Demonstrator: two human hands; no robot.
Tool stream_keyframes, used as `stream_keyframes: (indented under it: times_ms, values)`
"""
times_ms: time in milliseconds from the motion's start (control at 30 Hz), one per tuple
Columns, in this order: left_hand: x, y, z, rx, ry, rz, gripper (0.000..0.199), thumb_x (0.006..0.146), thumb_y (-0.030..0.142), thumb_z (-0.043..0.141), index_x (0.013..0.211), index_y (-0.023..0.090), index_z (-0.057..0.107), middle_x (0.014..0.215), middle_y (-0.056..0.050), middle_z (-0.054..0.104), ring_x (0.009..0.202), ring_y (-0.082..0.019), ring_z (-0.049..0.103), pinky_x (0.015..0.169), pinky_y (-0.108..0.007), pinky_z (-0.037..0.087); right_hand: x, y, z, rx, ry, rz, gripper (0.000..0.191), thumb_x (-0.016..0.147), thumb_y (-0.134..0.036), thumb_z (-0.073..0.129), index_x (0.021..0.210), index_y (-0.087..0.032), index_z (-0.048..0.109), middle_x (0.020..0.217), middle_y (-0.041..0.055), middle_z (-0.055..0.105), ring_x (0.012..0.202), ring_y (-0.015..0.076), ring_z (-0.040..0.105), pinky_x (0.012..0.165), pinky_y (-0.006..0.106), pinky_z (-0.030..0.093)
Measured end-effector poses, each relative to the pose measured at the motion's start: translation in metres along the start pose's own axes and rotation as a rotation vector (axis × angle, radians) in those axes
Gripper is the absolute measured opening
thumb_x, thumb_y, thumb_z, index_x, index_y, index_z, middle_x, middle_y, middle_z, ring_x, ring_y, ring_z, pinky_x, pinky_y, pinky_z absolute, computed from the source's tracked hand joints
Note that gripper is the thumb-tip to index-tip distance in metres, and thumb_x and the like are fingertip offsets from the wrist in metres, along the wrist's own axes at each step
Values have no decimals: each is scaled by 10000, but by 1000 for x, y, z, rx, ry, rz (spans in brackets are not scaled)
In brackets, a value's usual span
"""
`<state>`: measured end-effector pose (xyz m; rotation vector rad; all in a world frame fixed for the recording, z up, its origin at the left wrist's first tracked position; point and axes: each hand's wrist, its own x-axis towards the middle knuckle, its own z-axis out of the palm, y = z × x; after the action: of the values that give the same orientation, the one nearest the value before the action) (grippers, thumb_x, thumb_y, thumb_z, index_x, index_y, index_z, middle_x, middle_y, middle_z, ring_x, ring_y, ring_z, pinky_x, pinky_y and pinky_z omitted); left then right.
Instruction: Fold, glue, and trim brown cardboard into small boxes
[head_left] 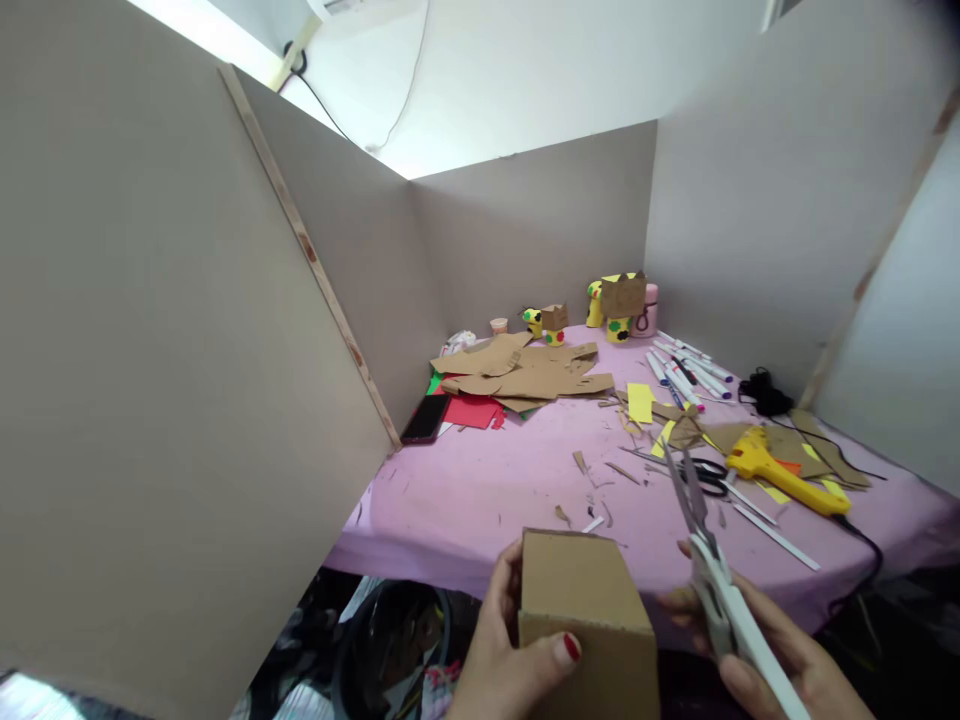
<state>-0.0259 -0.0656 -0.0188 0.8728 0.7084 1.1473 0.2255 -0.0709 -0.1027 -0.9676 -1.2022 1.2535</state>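
A brown cardboard box (581, 575) is at the table's front edge, gripped from its left side by my left hand (504, 655). The thumb presses on its near face, and the fingers behind it are partly hidden. To its right, my right hand (780, 640) is closed around a pair of white-handled scissors (716, 580). Their blades point up and away, slightly spread, with nothing visible between them. The scissors are apart from the box.
Cardboard sheets (525, 370) and a phone (426, 420) lie at the back left. Decorated yellow figures (619, 328) stand at the back. Markers (686, 370), black-handled scissors (709, 477), a yellow glue gun (780, 473) and scraps lie right. A dark bin (352, 650) is below the table.
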Motion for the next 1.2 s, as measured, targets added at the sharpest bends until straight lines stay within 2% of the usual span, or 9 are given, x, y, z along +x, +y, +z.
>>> stream_keyframes:
  times_ms: [167,300,400,533,633,767,933,1033,1200]
  values:
    - [2,-9,5,-34,-34,8,821,567,407,898,1248,203,489,1300,-169,600,1194,-349,572,997,-436,426,9,-11,35,74,45,-83,792,569,-329,886,1307,-304,598,1230,108,705,1143,351,639,920,359,532]
    - [1,-6,8,-12,-78,2,830,600,404,887,1276,216,444,1298,-177,600,1181,-344,585,985,-446,445,14,-21,50,148,84,88,746,545,-330,898,1243,-302,637,1248,100,698,1147,355,636,871,346,564]
    - [1,-5,3,35,-148,21,885,583,515,864,1319,217,471,1362,-184,553,1197,-354,570,970,-442,453,15,-29,51,347,195,271,691,614,-421,848,1254,-283,629,1219,89,718,1136,345,646,910,380,548]
    - [6,-13,-14,136,-8,20,851,622,719,715,1269,187,568,1291,-179,611,1200,-338,556,979,-444,425,15,-33,46,659,245,464,432,700,-416,809,1086,-240,727,945,36,808,881,273,757,832,366,596]
    - [8,-22,-23,155,93,-51,740,725,738,601,1228,195,601,1254,-167,635,1098,-324,614,887,-452,460,18,-34,42,797,197,474,234,697,-344,840,905,-261,771,865,-23,814,791,201,771,786,276,612]
    - [6,-24,-22,233,143,1,626,788,699,563,1146,193,652,1194,-156,670,1072,-326,626,945,-487,415,25,-38,39,983,44,543,256,709,-328,834,934,-222,772,884,-3,813,844,221,765,832,309,611]
    - [2,-17,-10,288,154,38,589,784,677,592,1133,208,667,1210,-136,678,1160,-326,583,997,-454,399,29,-45,46,1161,211,586,239,675,-182,851,897,-210,768,858,-1,816,794,203,767,755,299,622]
    - [0,-15,-5,357,131,98,558,784,617,647,1176,221,636,1181,-110,687,1139,-282,584,979,-387,415,29,-51,54,1142,284,560,212,692,-196,836,889,-231,766,793,-5,815,679,205,765,664,326,627]
    - [2,-18,-2,538,101,147,687,757,598,689,1295,206,524,1160,-124,656,1082,-274,581,959,-391,400,33,-64,66,1098,366,483,125,792,-232,738,915,-218,760,783,33,814,616,210,755,576,312,609]
